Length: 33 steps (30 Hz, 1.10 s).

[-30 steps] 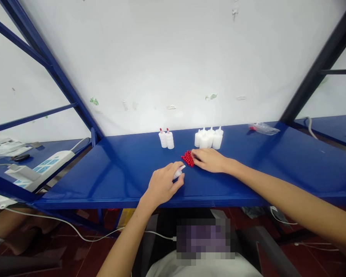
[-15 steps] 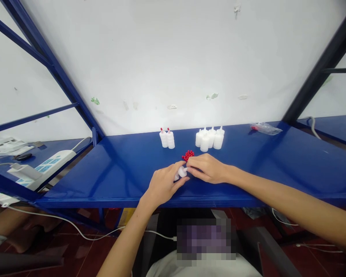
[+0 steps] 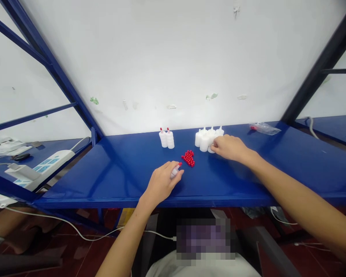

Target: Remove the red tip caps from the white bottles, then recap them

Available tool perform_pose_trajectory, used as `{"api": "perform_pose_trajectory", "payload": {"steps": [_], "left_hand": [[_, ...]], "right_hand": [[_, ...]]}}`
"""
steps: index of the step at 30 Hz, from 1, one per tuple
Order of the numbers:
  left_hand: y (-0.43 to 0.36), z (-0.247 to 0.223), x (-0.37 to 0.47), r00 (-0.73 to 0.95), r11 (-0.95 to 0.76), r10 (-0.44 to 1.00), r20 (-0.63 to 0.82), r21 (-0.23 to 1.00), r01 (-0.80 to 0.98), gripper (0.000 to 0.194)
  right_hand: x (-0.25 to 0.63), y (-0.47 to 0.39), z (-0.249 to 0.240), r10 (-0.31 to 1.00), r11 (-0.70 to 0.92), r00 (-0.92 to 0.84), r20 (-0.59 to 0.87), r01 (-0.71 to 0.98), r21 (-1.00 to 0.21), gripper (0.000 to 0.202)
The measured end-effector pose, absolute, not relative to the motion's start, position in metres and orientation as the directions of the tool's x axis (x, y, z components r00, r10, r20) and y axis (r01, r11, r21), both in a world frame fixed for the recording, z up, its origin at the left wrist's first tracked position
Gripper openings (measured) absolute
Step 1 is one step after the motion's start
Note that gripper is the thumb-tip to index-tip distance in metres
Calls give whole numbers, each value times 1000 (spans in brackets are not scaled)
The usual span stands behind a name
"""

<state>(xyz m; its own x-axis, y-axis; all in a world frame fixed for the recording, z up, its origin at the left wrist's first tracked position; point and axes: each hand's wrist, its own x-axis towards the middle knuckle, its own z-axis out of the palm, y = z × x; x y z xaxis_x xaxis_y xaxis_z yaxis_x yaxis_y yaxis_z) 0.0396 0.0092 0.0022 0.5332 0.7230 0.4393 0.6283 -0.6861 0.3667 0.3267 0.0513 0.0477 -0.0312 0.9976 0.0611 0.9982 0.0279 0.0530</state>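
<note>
My left hand [image 3: 163, 180] is closed around a white bottle with a red tip [image 3: 175, 169], tilted up to the right near the front of the blue table. Farther right, my right hand [image 3: 229, 148] has its fingers closed on a white bottle [image 3: 211, 149] at the front of a group of several white bottles [image 3: 204, 141] with bare nozzles. Small red caps [image 3: 188, 158] lie in a loose pile between my hands. Two white bottles with red tips [image 3: 167, 139] stand upright near the wall.
A clear plastic bag [image 3: 265, 128] with something red in it lies at the back right. Power strips [image 3: 47, 165] and cables sit on the left. Blue metal posts [image 3: 60, 80] frame the blue table [image 3: 127, 165]. Part of another person shows at lower left.
My right hand has moved from the bottle in my left hand to the white bottle group. A red tip now shows on the held bottle, and more of the red pile is visible.
</note>
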Motion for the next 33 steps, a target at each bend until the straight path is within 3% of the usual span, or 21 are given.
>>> {"api": "perform_pose_trajectory", "payload": {"steps": [3, 5, 7, 10, 13, 18, 24, 26, 30, 33], "left_hand": [[7, 2, 40, 539, -671, 735, 411, 327, 666, 20], [5, 3, 40, 538, -665, 740, 403, 316, 677, 19], [4, 4, 40, 535, -657, 745, 399, 299, 692, 19], [3, 3, 39, 549, -668, 731, 406, 261, 697, 15], [4, 3, 39, 608, -715, 687, 398, 220, 664, 11], [4, 4, 39, 689, -781, 615, 383, 171, 601, 17], [2, 7, 38, 643, -748, 636, 427, 133, 650, 17], [1, 8, 38, 615, -731, 660, 431, 177, 660, 19], [-1, 10, 39, 574, -685, 721, 388, 271, 677, 14], [-1, 11, 39, 564, -663, 741, 364, 269, 698, 12]], "right_hand": [[326, 50, 51, 994, 6, -11, 110, 999, 48, 35], [320, 46, 52, 981, 88, -88, 171, 996, 7, 37], [309, 39, 50, 931, 311, -286, 227, 947, -82, 38], [285, 26, 40, 736, 674, -619, 273, 704, -222, 36], [264, 18, 27, 575, 818, -761, 299, 525, -236, 35], [253, 13, 19, 514, 857, -788, 338, 457, -239, 36], [261, 17, 23, 662, 710, -683, 309, 437, -553, 41], [270, 22, 27, 681, 707, -663, 311, 485, -514, 38], [286, 31, 35, 771, 637, -597, 222, 719, -280, 22], [290, 36, 35, 836, 548, -534, 124, 824, -144, 16]]}}
